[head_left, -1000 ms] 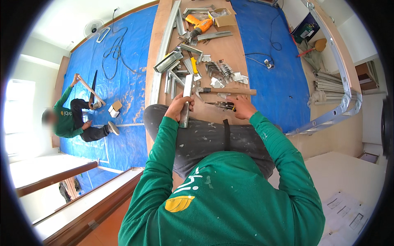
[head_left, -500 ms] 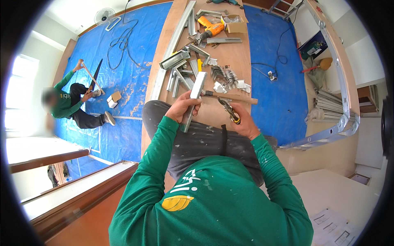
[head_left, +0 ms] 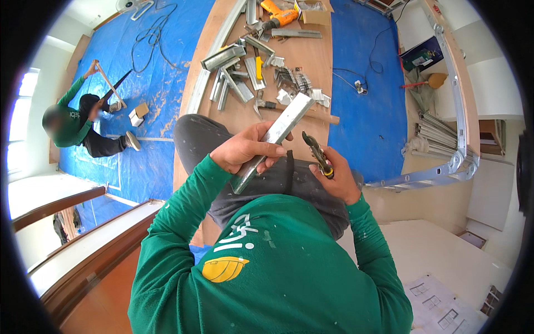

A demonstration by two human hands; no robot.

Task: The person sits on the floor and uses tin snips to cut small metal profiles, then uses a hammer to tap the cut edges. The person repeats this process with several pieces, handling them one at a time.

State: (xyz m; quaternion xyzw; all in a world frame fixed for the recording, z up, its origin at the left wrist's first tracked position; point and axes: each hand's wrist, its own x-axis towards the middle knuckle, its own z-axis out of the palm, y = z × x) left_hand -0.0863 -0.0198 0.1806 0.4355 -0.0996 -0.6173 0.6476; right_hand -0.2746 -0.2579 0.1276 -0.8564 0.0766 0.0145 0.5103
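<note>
My left hand [head_left: 249, 149] is closed around a short silvery metal channel [head_left: 286, 121], held at a slant over my lap with its far end up and to the right. My thumb lies across its face. To the right, my right hand [head_left: 340, 177] grips a plier-like hand tool [head_left: 316, 149] with dark jaws and black-and-yellow handles. The tool's jaws point toward the channel and stand apart from it. Just beyond the channel, a hammer [head_left: 314, 114] with a wooden handle lies on the board.
Cut metal channels [head_left: 225, 57], small metal brackets [head_left: 295, 80], a yellow-handled cutter [head_left: 258, 68] and an orange drill [head_left: 278, 16] lie on the wooden board [head_left: 308, 53]. A co-worker [head_left: 69, 125] sits at left on blue sheeting [head_left: 153, 100], holding a long strip. A ladder [head_left: 428, 178] is at right.
My left hand has turned the channel so its far end leans more to the right. My right hand has shifted slightly right and down with the tool. The whole view has shifted a little.
</note>
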